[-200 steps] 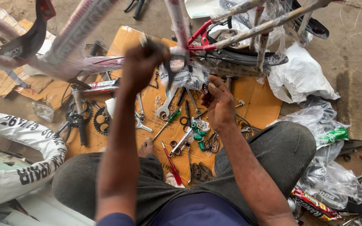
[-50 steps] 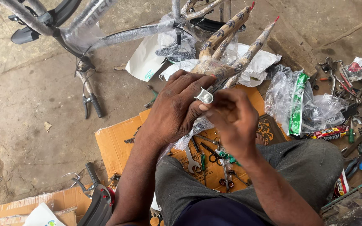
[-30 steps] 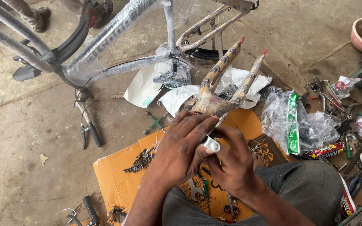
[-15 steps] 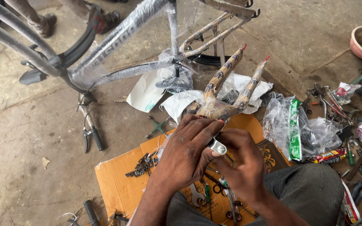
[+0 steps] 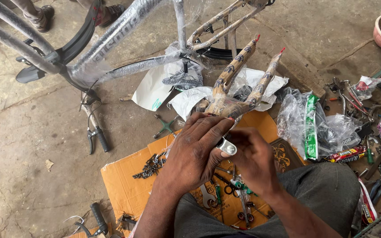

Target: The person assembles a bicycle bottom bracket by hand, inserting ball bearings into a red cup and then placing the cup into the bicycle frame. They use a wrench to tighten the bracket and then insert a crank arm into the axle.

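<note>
Pinching a small silver metal clamp (image 5: 227,147) between my fingertips, I have both hands meeting over my lap: my left hand (image 5: 197,152) curls over it from above with the fingers bent and closed onto the part, and my right hand (image 5: 253,155) grips it from the other side, thumb and forefinger shut on its edge. Just beyond my knuckles the paper-wrapped bicycle fork (image 5: 239,81) lies with its two legs pointing away from me, its crown close to my left fingers; whether they touch I cannot tell. Under my wrists an orange cardboard sheet (image 5: 124,185) carries a bicycle chain (image 5: 150,165) and small tools (image 5: 232,196). Further left, pliers (image 5: 95,134) lie on the concrete floor (image 5: 31,145), below the plastic-wrapped bicycle frame (image 5: 124,26).
</note>
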